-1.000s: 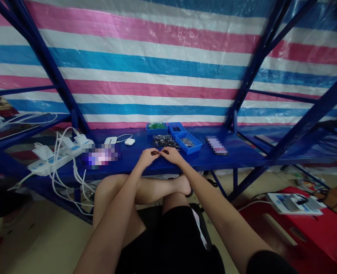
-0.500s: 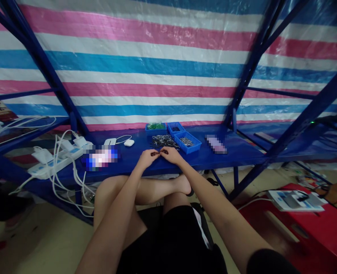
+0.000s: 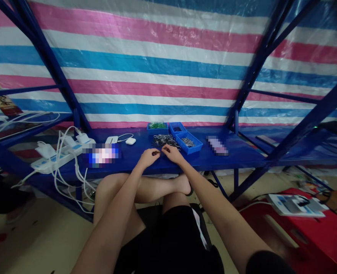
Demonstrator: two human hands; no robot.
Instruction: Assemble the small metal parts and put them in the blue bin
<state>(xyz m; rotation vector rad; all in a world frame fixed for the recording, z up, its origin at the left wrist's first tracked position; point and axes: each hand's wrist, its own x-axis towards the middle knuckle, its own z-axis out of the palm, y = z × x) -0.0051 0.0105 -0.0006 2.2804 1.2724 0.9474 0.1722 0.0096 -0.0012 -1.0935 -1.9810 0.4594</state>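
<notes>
My left hand (image 3: 150,157) is closed at the front of the blue table, its fingers curled round something too small and dark to name. A narrow gap parts it from my right hand (image 3: 171,153), whose thumb and fingers are pinched together; what they hold, if anything, cannot be made out. Just beyond the hands lies a loose pile of small black and silver rod-like pieces (image 3: 166,140). Touching the pile on the right is a blue bin (image 3: 195,148) of small silver pieces. Behind stand a blue bin with dark contents (image 3: 176,128) and one holding green pieces (image 3: 157,126).
A blurred-out phone-like object (image 3: 217,145) lies right of the bins. On the left are a bright blurred screen (image 3: 102,155), a small white case (image 3: 130,141) and a white power strip (image 3: 62,154) with trailing cables. Blue metal posts (image 3: 244,83) frame the table (image 3: 214,161). A red stool (image 3: 308,236) stands lower right.
My hands have drawn slightly apart, opening a small gap between the fingertips. The whole view has shifted a little; the bins and pile stay in place on the table.
</notes>
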